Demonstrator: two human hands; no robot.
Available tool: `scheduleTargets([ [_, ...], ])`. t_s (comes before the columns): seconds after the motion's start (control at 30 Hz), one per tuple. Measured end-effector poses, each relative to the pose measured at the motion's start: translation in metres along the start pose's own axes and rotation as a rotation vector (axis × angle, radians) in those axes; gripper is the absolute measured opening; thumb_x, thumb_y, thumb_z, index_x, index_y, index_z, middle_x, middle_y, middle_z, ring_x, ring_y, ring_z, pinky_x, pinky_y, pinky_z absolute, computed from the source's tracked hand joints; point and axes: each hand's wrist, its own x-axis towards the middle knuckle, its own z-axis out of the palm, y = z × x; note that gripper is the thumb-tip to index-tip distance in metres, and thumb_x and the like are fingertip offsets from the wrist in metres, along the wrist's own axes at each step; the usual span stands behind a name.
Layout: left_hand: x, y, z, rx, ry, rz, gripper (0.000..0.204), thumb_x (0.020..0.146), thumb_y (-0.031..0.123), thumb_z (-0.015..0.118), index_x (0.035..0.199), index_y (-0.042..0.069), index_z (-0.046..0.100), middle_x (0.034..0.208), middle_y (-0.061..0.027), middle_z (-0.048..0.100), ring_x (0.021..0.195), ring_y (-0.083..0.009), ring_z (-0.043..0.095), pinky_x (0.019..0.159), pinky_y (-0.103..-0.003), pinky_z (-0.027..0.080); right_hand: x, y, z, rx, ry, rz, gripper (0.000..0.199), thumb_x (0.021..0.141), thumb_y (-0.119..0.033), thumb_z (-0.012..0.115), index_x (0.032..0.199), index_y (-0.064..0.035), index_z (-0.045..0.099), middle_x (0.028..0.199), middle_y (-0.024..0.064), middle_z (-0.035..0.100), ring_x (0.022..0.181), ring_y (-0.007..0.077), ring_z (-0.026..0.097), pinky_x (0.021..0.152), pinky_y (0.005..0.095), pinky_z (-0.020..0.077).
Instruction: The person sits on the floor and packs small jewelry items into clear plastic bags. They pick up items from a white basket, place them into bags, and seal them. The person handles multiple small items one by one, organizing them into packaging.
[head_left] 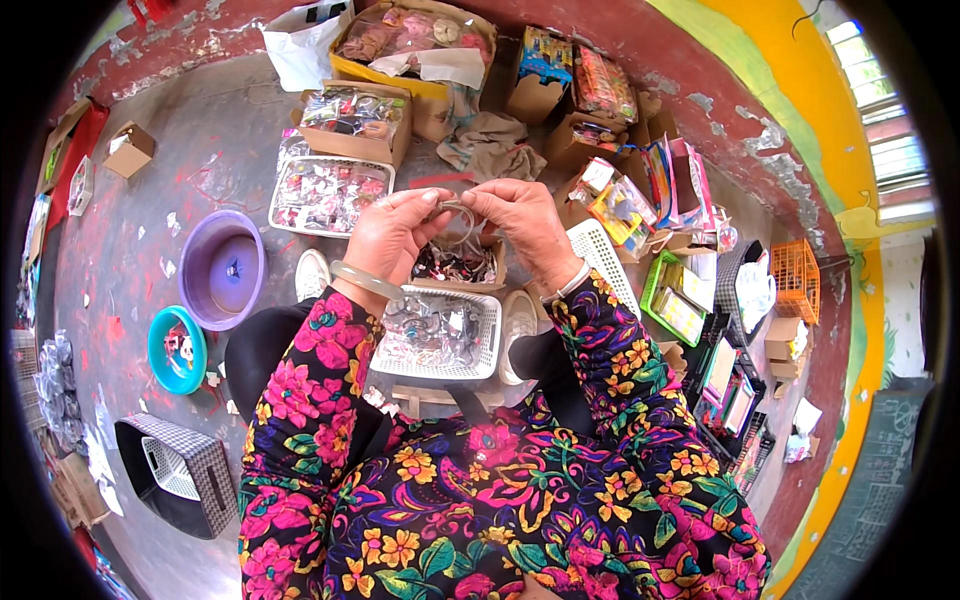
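Left hand (390,235) and right hand (528,225) raised, close together, fingers (412,208) bent, thumbs pinching against them. Both forearms (325,360) reach forward, converging inward; wrists near level.

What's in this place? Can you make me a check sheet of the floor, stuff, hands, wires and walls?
Surface: grey floor with red marks.
Things: thin pale loop, held up; white basket of packets nearer the body.
Clutter: purple basin, turquoise bowl, small cardboard box.
Hands: left hand and right hand both pinch the loop.
Cables: none certain; thin dark curve high up might be a wire.
Surroundings: wall with flaking paint; barred window.
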Motion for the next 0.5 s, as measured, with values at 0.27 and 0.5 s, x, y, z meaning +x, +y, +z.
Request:
scheduleTargets([
  [0.27,-0.0021,0.0022,0.0052,-0.054,0.014,0.003,0.023,0.089,0.010,0.051,0.106,-0.005,0.054,0.101,-0.0117,0.060,0.092,-0.0188,0.059,0.082,-0.029,0.050,0.0014,0.0031,-0.0035,-0.059,0.001,-0.065,0.018,0.080,-0.017,0.065,0.085,-0.0001,0.066,0.071,0.0005,0.061,0.064,0.0060,0.053,0.055,0.0193,0.0405],
  [0.5,-0.0036,-0.0011,0.0085,0.037,-0.001,0.001,0.023,0.088,0.008,0.052,0.106,-0.005,0.055,0.100,-0.0113,0.061,0.091,-0.0167,0.060,0.080,-0.026,0.050,0.0025,-0.0009,0.0007,-0.012,0.022,-0.086,0.016,0.080,-0.016,0.065,0.088,-0.0023,0.065,0.075,-0.0003,0.062,0.067,0.0048,0.052,0.060,0.0190,0.0399],
])
